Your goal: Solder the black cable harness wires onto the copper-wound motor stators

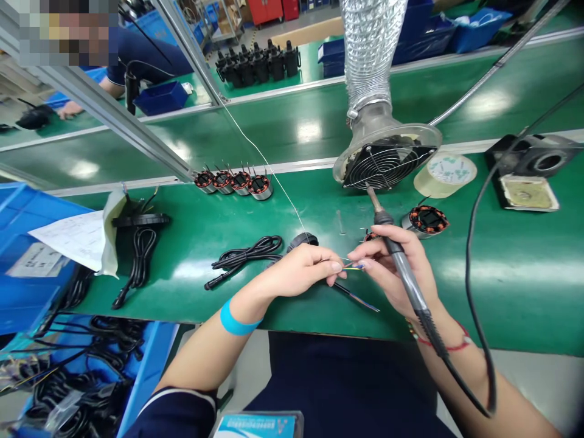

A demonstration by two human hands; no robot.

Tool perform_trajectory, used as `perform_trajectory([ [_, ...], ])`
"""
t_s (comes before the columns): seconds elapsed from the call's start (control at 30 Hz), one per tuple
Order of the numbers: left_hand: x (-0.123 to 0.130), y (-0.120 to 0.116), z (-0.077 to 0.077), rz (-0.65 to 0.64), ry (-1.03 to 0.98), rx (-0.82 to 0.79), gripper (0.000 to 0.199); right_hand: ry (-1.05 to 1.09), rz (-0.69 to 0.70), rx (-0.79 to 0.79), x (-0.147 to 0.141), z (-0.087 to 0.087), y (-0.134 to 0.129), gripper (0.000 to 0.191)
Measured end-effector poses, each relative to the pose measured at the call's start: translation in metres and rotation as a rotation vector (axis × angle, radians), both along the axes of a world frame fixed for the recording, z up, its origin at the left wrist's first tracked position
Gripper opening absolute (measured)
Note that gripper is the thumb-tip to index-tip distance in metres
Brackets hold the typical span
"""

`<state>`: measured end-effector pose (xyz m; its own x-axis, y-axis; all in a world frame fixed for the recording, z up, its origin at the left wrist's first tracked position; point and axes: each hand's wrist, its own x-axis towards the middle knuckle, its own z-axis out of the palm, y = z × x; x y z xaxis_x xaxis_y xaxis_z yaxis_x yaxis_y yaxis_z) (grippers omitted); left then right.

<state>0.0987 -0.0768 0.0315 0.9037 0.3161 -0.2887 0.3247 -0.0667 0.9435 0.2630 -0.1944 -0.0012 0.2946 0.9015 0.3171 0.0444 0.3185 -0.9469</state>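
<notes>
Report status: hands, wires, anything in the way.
Left hand pinching coloured wires. Right hand gripping soldering iron, fingers also at wires. Possible obstruction: iron's cord, looped across right forearm.

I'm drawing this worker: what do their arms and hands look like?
The left hand and right hand are gloveless. A wide blue wristband rings the left; a thin red beaded bracelet circles the right. The left sleeve is navy with pale trim.
</notes>
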Motion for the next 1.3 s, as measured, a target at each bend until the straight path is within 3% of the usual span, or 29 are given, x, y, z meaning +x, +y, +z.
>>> perform_trajectory([
  [0.13,0.002,-0.008,-0.003,0.097,-0.096,0.036,0.030,-0.009,-0.072,0.025,-0.001,0.000,0.001,0.046],
  [0.33,0.015,-0.019,-0.011,0.265,-0.207,0.321,0.037,-0.003,-0.129,0.046,-0.002,-0.006,0.000,0.054],
  [0.47,0.024,-0.021,-0.014,0.252,-0.225,0.468,0.036,-0.020,-0.137,0.061,-0.001,-0.010,-0.001,0.056],
  [0.6,0.027,-0.022,-0.013,0.159,-0.169,0.620,0.036,-0.067,-0.163,0.084,0.000,-0.010,-0.002,0.052],
  [0.67,0.027,-0.023,-0.012,0.128,-0.150,0.548,0.030,-0.100,-0.197,0.099,0.000,-0.010,-0.002,0.049],
  [0.77,0.030,-0.026,-0.009,0.181,-0.121,0.174,0.019,-0.095,-0.240,0.088,-0.002,-0.010,-0.001,0.046],
  [0.83,0.034,-0.024,-0.009,0.231,-0.095,0.041,0.019,-0.083,-0.259,0.044,-0.001,-0.011,-0.001,0.044],
  [1.03,0.053,-0.003,-0.021,0.392,0.044,0.346,0.013,-0.236,-0.480,-0.198,0.020,-0.011,-0.015,0.041],
  [1.13,0.060,0.007,-0.028,0.416,0.042,0.368,0.013,-0.417,-0.584,-0.136,0.029,-0.012,-0.025,0.035],
  [1.3,0.064,0.010,-0.035,0.372,0.008,0.326,0.016,-0.440,-0.693,0.078,0.026,-0.027,-0.031,0.032],
])
